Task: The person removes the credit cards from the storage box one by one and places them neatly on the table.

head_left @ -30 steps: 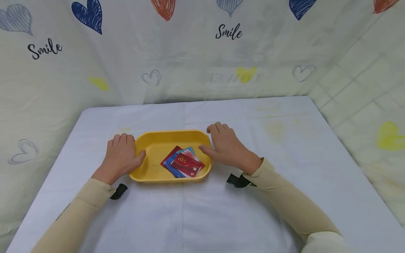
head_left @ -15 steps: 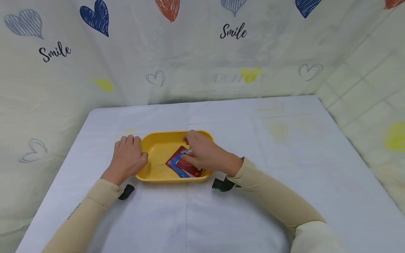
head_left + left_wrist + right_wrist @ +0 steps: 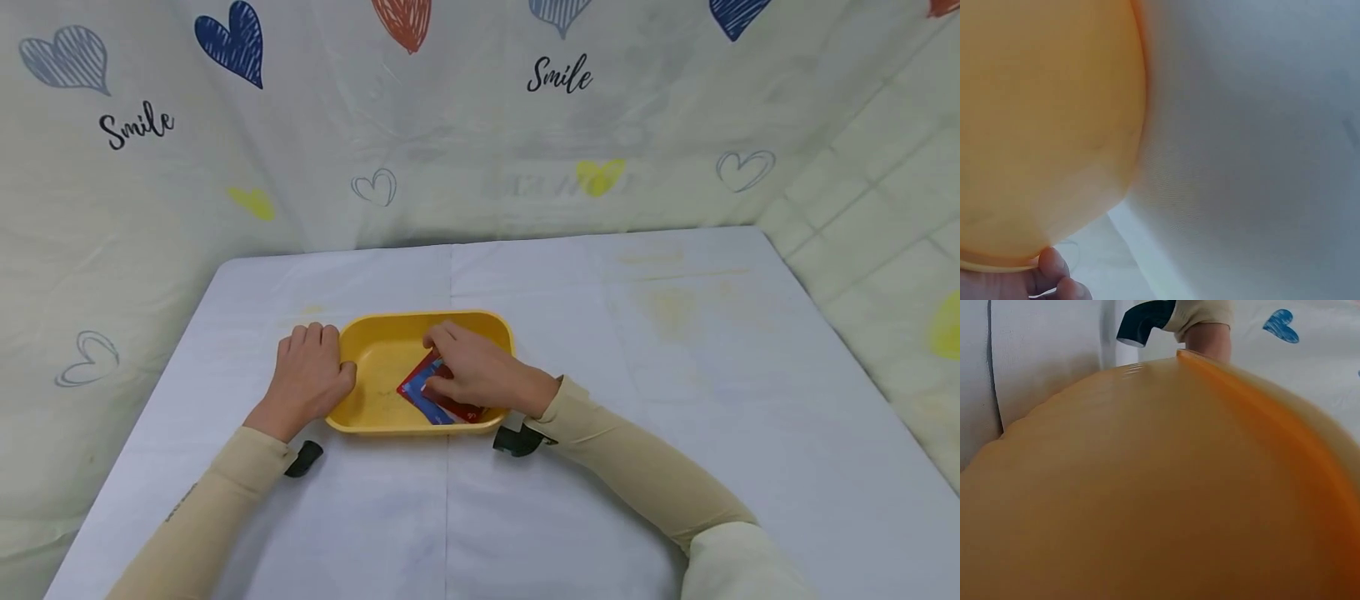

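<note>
A shallow yellow tray (image 3: 382, 346) lies on the table. My left hand (image 3: 309, 375) grips its left end, thumb over the rim and the other fingers outside. Fingertips (image 3: 1054, 265) of that hand show at the rim in the left wrist view. Several overlapping cards (image 3: 423, 396), red and blue, lie in the tray's right half. Over them is my right hand (image 3: 476, 367), fingers bent and thumb low against the cards. It covers much of the pile, and whether it pinches a card is hidden. The tray's wall (image 3: 1147, 475) fills the right wrist view.
White cloth covers the table (image 3: 600, 333). Behind it hangs a pale sheet (image 3: 465, 125) printed with hearts and "Smile". A black device (image 3: 303, 458) sits at the left wrist, and another black device (image 3: 517, 440) at the right wrist, close to the tray's front right corner.
My right hand has moved left from the tray's right end and lowered over the cards. My left hand keeps its place on the tray. The whole view has shifted slightly.
</note>
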Demonstrator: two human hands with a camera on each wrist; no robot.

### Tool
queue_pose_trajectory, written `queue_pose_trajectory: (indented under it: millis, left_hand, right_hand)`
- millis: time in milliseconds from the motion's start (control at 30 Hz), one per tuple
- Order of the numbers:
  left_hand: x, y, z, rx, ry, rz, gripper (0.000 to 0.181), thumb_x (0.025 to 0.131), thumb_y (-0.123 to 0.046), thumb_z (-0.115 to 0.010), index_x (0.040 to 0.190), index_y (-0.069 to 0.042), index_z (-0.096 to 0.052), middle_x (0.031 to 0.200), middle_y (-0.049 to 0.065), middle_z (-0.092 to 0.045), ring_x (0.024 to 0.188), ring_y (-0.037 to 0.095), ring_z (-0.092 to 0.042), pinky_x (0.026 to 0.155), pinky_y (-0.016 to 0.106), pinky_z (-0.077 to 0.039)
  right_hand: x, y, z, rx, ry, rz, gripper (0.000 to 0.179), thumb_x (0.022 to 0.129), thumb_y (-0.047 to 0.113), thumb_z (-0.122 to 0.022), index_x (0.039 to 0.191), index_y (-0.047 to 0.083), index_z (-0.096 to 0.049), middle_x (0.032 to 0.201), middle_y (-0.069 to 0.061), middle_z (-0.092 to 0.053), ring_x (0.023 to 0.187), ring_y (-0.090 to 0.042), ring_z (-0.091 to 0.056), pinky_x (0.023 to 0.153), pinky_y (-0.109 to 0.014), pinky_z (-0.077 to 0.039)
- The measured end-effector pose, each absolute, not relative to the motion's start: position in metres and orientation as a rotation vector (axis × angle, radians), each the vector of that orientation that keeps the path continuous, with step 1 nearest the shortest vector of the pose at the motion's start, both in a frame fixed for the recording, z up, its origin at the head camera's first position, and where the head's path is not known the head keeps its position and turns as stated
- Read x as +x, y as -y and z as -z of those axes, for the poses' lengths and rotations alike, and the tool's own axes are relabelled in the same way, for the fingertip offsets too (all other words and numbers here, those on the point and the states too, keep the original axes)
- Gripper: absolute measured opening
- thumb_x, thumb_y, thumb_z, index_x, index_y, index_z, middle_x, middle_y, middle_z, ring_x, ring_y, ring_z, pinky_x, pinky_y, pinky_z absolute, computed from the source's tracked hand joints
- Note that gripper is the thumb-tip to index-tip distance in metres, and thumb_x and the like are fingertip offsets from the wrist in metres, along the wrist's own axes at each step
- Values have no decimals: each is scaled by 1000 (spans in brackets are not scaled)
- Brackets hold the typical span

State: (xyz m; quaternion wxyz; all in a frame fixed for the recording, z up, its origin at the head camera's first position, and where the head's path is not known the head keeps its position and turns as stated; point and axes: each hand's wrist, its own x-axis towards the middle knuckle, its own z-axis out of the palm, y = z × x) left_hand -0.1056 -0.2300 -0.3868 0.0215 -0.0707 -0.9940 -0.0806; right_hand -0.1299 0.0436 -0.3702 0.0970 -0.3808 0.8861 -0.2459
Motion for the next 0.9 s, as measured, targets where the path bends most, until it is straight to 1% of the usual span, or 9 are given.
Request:
queue_pose_trajectory:
  millis: [133,333,600,667,900]
  left_hand:
    - [-106,229,387,-209,3086,253,14,91,-16,-45,88,-2,-45,83,13,-43,84,32,-37,76,41,-26]
    - [-105,228,388,-196,3107,270,16,92,-17,-42,90,-2,-45,83,13,-43,85,32,-38,77,41,-26]
    - [-100,229,385,-184,3105,264,14,92,-15,-42,90,-1,-45,82,13,-42,83,32,-37,75,40,-25]
    - [-101,228,385,-189,3105,263,14,92,-15,-43,90,-2,-45,82,13,-42,83,32,-37,75,40,-24]
    - [-104,227,385,-206,3109,268,13,93,-15,-44,89,-3,-44,81,12,-41,82,31,-37,74,39,-24]
  right_hand:
    - [-132,-46,373,-1103,-2584,756,53,94,30,-74,134,3,-51,126,-12,-60,102,-19,-58,93,-32,-55]
    - [-133,-46,376,-1057,-2540,694,56,91,34,-78,133,8,-51,128,-8,-58,105,-17,-58,92,-29,-55]
    - [-131,-41,376,-1074,-2470,583,70,84,37,-84,140,10,-51,132,-7,-56,113,-16,-58,94,-27,-56]
    - [-131,-41,376,-1070,-2469,563,72,83,37,-85,141,10,-51,132,-7,-56,112,-16,-58,93,-26,-56]
    - [-130,-40,380,-1040,-2511,520,67,83,33,-86,138,9,-55,122,-6,-57,104,-15,-56,87,-23,-54]
